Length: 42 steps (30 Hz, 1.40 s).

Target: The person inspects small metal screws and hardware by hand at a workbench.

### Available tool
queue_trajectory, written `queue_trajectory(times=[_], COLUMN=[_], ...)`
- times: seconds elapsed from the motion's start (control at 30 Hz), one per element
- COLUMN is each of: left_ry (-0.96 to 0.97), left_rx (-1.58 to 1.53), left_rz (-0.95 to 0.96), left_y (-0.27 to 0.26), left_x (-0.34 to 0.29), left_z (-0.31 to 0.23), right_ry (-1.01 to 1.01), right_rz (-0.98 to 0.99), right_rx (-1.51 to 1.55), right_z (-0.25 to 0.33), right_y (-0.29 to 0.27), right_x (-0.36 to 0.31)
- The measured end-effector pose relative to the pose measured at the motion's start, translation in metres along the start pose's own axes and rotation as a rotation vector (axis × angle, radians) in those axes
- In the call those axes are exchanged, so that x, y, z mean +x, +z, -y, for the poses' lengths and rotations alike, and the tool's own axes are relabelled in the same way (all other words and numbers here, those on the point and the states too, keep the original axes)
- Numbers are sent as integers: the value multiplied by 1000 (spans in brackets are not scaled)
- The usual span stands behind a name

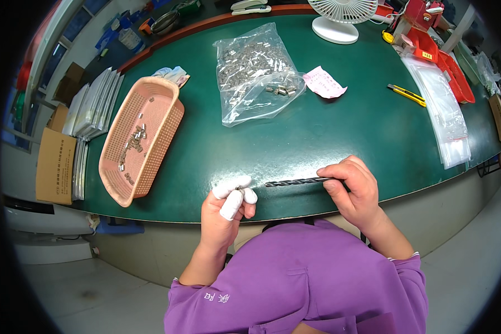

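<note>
White finger cots cover the tips of my left hand [227, 205], which pinches a small metal piece [239, 188] between thumb and fingers. Most of that piece is hidden by the cots. My right hand [355, 192] grips a dark twist drill bit [295, 182] by its shank end. The bit lies nearly level, its fluted tip pointing left at the small piece and a short gap away from it. Both hands are just above the near edge of the green table [206, 145].
A pink plastic basket [164, 131] with several small metal cylinders stands left. A clear bag [256, 67] of such parts lies at the far middle, beside a pink note [324, 83]. Rightward are a yellow cutter [407, 95], plastic bags [442, 117] and a white fan [335, 30].
</note>
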<state>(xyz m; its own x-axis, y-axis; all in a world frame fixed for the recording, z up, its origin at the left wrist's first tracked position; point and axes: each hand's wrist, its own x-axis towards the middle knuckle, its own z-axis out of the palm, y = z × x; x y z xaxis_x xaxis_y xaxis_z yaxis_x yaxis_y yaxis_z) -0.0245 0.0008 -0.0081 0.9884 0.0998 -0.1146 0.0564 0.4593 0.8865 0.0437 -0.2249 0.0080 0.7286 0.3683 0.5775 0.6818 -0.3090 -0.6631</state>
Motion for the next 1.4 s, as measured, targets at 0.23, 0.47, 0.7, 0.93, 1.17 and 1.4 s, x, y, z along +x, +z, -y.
queue_trajectory(times=[0.23,0.47,0.7,0.93,1.17,1.4], left_ry=[16,-38,-99,-124,66,413], left_rx=[-66,-97,-196,-262,-81,331], left_rz=[42,49,8,51,-2,-153], left_y=[0,0,2,1,-13,-35], left_x=[1,1,2,2,3,2], left_z=[1,-1,-3,-6,-16,-30], right_ry=[-8,-4,-4,-5,69,102], right_rz=[-3,-3,-7,-10,-69,-129], right_rx=[5,9,-2,4,-47,-37], right_z=[-1,-1,-1,-2,-12,-16], right_y=[0,-1,1,1,-7,-13], right_x=[-1,0,1,1,-4,-1])
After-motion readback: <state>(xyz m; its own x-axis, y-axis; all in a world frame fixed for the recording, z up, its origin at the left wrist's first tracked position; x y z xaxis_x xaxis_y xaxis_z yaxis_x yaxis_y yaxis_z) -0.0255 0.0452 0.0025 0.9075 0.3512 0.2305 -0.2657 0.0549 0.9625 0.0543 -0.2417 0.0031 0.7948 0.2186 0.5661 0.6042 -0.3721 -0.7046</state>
